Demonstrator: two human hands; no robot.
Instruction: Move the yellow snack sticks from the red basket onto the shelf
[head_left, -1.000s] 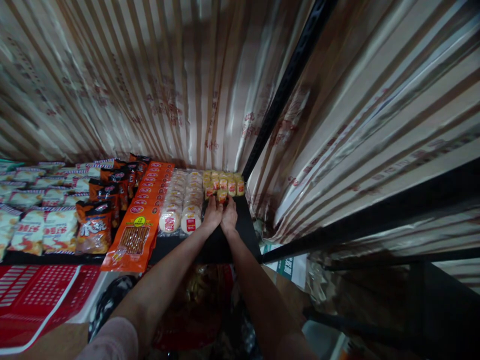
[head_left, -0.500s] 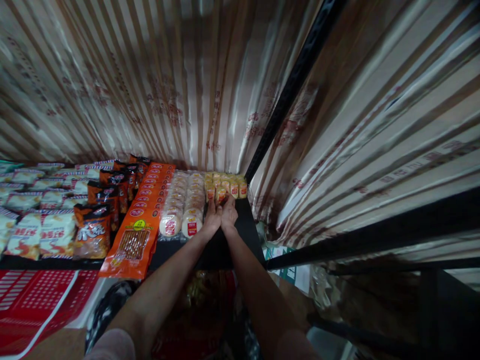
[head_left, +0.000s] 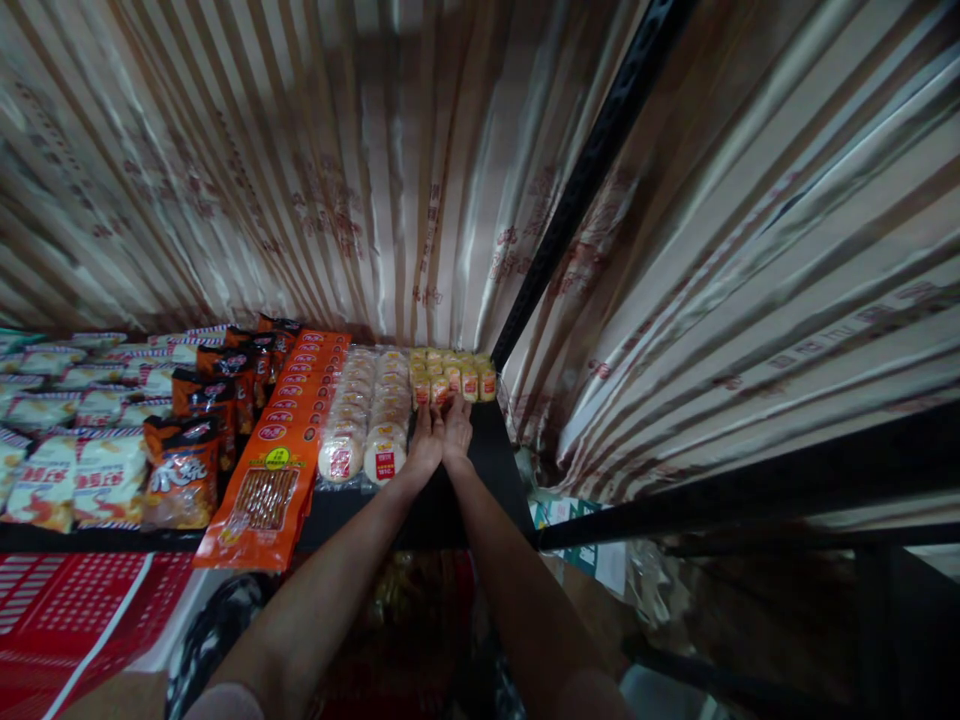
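Note:
Both my arms reach forward onto a dark shelf (head_left: 491, 470). My left hand (head_left: 425, 441) and my right hand (head_left: 457, 433) are side by side, fingers pressed against a small yellow and red snack pack (head_left: 439, 391) at the front of a row of the same small yellow packs (head_left: 459, 372). The fingers look closed around that front pack. Just left of my left hand lie two rows of round white cakes in clear wrap (head_left: 367, 410).
Farther left on the shelf lie long orange snack packs (head_left: 281, 450), dark orange bags (head_left: 196, 440) and pale bags (head_left: 67, 450). A striped plastic sheet (head_left: 337, 170) hangs behind. A black shelf post (head_left: 585, 170) rises at right. A red basket (head_left: 67, 610) sits lower left.
Both hands have stayed together at the front yellow pack. The view has shifted slightly, so the shelf and hands sit a little lower and to the right in the picture.

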